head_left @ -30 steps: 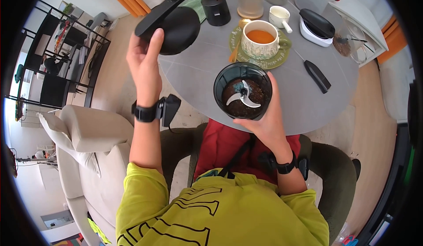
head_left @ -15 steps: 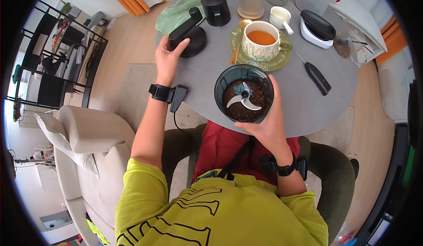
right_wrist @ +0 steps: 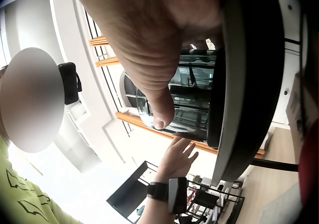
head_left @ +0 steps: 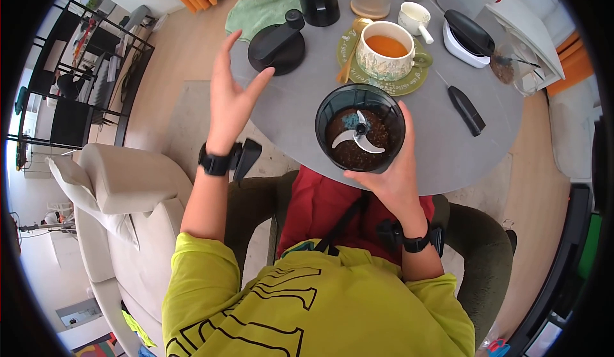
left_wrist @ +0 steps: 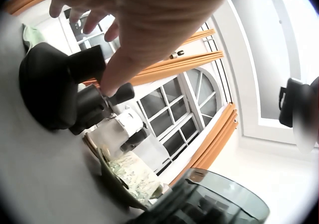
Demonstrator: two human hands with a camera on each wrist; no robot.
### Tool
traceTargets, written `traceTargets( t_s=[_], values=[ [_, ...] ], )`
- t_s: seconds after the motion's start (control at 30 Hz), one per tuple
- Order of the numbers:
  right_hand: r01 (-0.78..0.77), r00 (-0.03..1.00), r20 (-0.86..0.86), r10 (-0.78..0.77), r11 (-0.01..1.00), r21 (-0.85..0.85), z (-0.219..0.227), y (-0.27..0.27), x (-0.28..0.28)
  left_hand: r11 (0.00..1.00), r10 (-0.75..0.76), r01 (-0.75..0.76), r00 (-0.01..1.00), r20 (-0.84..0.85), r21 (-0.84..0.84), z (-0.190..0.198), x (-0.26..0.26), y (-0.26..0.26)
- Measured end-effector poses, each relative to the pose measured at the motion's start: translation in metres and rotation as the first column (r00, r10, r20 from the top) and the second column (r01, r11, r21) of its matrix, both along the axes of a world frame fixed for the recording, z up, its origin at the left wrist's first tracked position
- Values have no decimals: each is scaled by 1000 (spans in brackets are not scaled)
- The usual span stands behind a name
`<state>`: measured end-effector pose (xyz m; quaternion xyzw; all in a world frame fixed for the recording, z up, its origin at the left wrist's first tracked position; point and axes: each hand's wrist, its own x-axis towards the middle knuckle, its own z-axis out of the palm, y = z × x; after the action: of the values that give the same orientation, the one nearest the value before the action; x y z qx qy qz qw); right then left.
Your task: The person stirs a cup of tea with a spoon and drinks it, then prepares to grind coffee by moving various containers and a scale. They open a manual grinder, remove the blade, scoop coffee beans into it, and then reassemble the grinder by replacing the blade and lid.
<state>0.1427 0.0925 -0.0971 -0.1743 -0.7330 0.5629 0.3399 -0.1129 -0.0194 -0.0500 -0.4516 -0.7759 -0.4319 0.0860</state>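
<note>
My right hand (head_left: 398, 176) grips a dark see-through chopper bowl (head_left: 325, 109) by its side, over the table's front edge. Inside it, a metal blade (head_left: 369, 144) with curved arms rises from dark brown grounds. At the table's left edge lies a round black lid (head_left: 261, 51) with a crank arm on top. My left hand (head_left: 231, 104) is just left of that lid, fingers and thumb spread and nothing between them. In the left wrist view its thumb overlaps the crank (left_wrist: 85, 64). The right wrist view shows my thumb (right_wrist: 162, 112) against the bowl's clear wall.
A patterned cup (head_left: 384, 68) of orange-brown liquid stands on a green saucer (head_left: 406, 88) behind the bowl. A black-handled tool (head_left: 467, 111) lies to the right. Farther back are a black pot (head_left: 318, 4), a small white cup (head_left: 414, 16) and a green cloth (head_left: 262, 13).
My left hand has lowered the black crank lid onto the table, let go of it and drawn back to the left. The right hand still holds the bowl in nearly the same place.
</note>
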Motion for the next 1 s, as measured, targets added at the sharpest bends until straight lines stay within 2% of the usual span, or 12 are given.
traceTargets(
  t_s=[0.07, 0.13, 0.17, 0.2, 0.27, 0.3, 0.37, 0.5, 0.57, 0.8, 0.93, 1.0],
  values=[
    [-1, 1000, 7, 1, 1000, -16, 2, 0, 0, 977, -126, 95, 979, 161, 189, 10, 22, -13],
    [-5, 1000, 22, 6, 999, -31, 2, -2, 1, 934, -350, 291, 862, 365, 209, 18, 53, -19],
    [-4, 1000, 9, 5, 999, -35, 1, -1, 0, 884, -463, 440, 781, 420, 156, 22, 62, -19],
    [-4, 1000, -3, 4, 999, -38, 0, -1, 0, 886, -460, 434, 780, 425, 164, 19, 68, -18],
    [-15, 1000, 4, 16, 998, -58, 3, -2, 0, 773, -595, 633, 702, 392, 40, 13, 78, -12],
    [-17, 1000, 3, 18, 996, -84, 5, -2, 1, 775, -595, 630, 700, 395, 52, 11, 82, -10],
    [-34, 996, 85, 39, 997, -65, 12, 2, 7, 762, -578, 644, 726, 372, -73, 8, 88, -5],
    [-84, 970, 232, 74, 996, 31, 28, 10, 18, 792, -568, 609, 715, 408, 36, -4, 91, 0],
    [-93, 978, 194, 75, 992, 87, 28, 19, 21, 792, -559, 608, 686, 465, 56, -4, 91, -1],
    [-128, 985, 139, 103, 973, 190, 52, 22, 13, 790, -571, 612, 707, 418, 44, -2, 93, -2],
    [-79, 990, 125, 64, 990, 119, 38, 13, 10, 771, -608, 633, 697, 380, 73, 2, 91, -2],
    [-60, 968, 246, 49, 998, 36, 34, 11, 13, 755, -627, 651, 683, 375, 78, 11, 85, -4]
  ],
)
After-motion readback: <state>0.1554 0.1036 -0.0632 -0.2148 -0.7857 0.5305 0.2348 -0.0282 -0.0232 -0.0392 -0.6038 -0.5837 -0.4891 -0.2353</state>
